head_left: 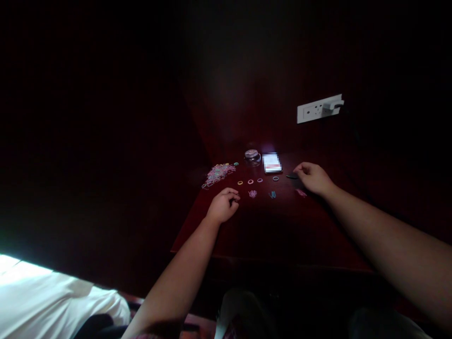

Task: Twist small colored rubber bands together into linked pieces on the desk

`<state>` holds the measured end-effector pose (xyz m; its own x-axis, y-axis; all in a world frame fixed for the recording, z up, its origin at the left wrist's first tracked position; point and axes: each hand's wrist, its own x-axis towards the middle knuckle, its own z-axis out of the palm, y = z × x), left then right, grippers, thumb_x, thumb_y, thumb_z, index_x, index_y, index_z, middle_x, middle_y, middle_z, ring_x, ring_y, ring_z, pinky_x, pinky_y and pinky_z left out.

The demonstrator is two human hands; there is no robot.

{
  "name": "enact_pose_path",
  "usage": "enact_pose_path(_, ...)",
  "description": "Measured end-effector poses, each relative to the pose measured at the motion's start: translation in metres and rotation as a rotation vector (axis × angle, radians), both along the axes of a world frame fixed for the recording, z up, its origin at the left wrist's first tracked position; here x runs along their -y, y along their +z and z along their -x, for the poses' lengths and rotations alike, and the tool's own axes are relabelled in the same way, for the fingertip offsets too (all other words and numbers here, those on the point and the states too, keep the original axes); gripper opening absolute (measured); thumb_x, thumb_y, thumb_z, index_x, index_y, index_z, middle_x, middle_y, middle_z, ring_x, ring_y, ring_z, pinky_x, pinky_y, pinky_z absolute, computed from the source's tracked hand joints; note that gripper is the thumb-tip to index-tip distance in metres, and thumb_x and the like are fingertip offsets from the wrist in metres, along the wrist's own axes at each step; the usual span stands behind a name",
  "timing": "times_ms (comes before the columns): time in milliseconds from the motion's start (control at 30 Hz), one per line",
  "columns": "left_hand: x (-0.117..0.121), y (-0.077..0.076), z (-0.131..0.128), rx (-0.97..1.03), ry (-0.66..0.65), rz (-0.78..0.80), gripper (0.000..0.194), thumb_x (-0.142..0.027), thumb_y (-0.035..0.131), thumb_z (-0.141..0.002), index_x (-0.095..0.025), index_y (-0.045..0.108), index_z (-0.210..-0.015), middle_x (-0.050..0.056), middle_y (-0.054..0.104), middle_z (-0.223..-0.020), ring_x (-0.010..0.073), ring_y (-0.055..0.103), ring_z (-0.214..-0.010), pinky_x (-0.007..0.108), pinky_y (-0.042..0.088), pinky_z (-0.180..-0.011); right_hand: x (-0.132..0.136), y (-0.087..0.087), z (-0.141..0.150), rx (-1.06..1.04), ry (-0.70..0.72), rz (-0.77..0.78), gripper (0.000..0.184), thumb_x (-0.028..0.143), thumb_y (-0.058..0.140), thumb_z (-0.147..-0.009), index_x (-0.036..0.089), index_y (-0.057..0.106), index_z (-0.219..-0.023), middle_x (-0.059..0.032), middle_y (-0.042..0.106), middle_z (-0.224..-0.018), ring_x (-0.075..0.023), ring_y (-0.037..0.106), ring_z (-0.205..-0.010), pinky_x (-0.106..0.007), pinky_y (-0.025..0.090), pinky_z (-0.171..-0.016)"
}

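Note:
My left hand [223, 205] rests low over the dark red table, fingers loosely curled and the thumb apart from them. Close to its fingertips is a yellow ring-shaped band [240, 182]. My right hand [315, 179] has thumb and forefinger pinched together beside a dark band [292, 177]; anything between the tips is too small to make out. Between the hands lie a pink ring [250, 181], a purple ring [260, 180] and a pale ring [276, 179]. Nearer me are a pink-purple bunch of bands [252, 194], a blue bunch [272, 194] and a pink bunch [301, 193].
A heap of mixed small bands [219, 174] covers the table's back left. Behind the rings stand a round clear container [252, 156] and a lit phone [271, 162]. A wall socket [318, 110] holds a white plug. White cloth [63, 301] shows at lower left.

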<state>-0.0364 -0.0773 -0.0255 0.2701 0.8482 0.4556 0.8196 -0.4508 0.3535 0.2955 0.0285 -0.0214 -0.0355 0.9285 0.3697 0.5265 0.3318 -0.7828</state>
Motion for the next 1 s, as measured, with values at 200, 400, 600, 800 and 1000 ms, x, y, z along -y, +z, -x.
enact_pose_path(200, -0.006, -0.004, 0.003, 0.016, 0.122, -0.052, 0.019, -0.012, 0.056, -0.077, -0.019, 0.067, -0.091, 0.007, 0.065, -0.109, 0.0201, 0.062, -0.103, 0.035, 0.048, -0.099, 0.003, 0.003, 0.000, 0.008, -0.012, -0.017, 0.009, 0.025, 0.054, -0.078, 0.021, 0.061, -0.075, -0.0026, 0.064, -0.068, -0.0165, 0.055, -0.057, -0.029, 0.040, -0.056)
enact_pose_path(400, -0.026, -0.010, 0.020, -0.041, 0.643, 0.114, 0.039, -0.034, 0.056, -0.082, -0.013, 0.061, -0.115, 0.017, 0.062, -0.122, 0.0315, 0.056, -0.116, 0.045, 0.044, -0.100, 0.002, 0.004, 0.000, 0.012, -0.007, -0.001, 0.011, 0.025, 0.053, -0.078, 0.019, 0.062, -0.076, -0.0030, 0.063, -0.068, -0.0152, 0.054, -0.057, -0.027, 0.039, -0.054)
enact_pose_path(600, -0.048, -0.004, 0.035, -0.091, 0.736, 0.202, 0.049, -0.043, 0.052, -0.082, -0.015, 0.059, -0.122, 0.016, 0.059, -0.130, 0.0336, 0.051, -0.122, 0.046, 0.042, -0.102, -0.002, 0.001, -0.001, 0.013, -0.004, -0.010, 0.012, 0.025, 0.052, -0.078, 0.018, 0.062, -0.076, -0.0037, 0.063, -0.069, -0.0149, 0.054, -0.058, -0.026, 0.040, -0.054)
enact_pose_path(800, -0.058, 0.000, 0.039, -0.146, 0.797, 0.220, 0.054, -0.047, 0.050, -0.082, -0.009, 0.062, -0.117, 0.021, 0.060, -0.126, 0.0373, 0.051, -0.121, 0.049, 0.043, -0.099, -0.007, -0.008, -0.002, -0.026, 0.032, -0.021, 0.014, 0.027, 0.051, -0.079, 0.018, 0.061, -0.077, -0.0037, 0.064, -0.069, -0.0155, 0.055, -0.058, -0.026, 0.041, -0.055)
enact_pose_path(1000, -0.058, 0.000, 0.039, -0.154, 0.797, 0.204, 0.056, -0.048, 0.048, -0.082, -0.006, 0.064, -0.115, 0.023, 0.059, -0.127, 0.0393, 0.052, -0.119, 0.049, 0.043, -0.098, -0.002, -0.007, 0.001, -0.023, 0.009, -0.066, 0.013, 0.029, 0.055, -0.079, 0.019, 0.063, -0.079, -0.0021, 0.065, -0.066, -0.0149, 0.055, -0.058, -0.026, 0.041, -0.056)
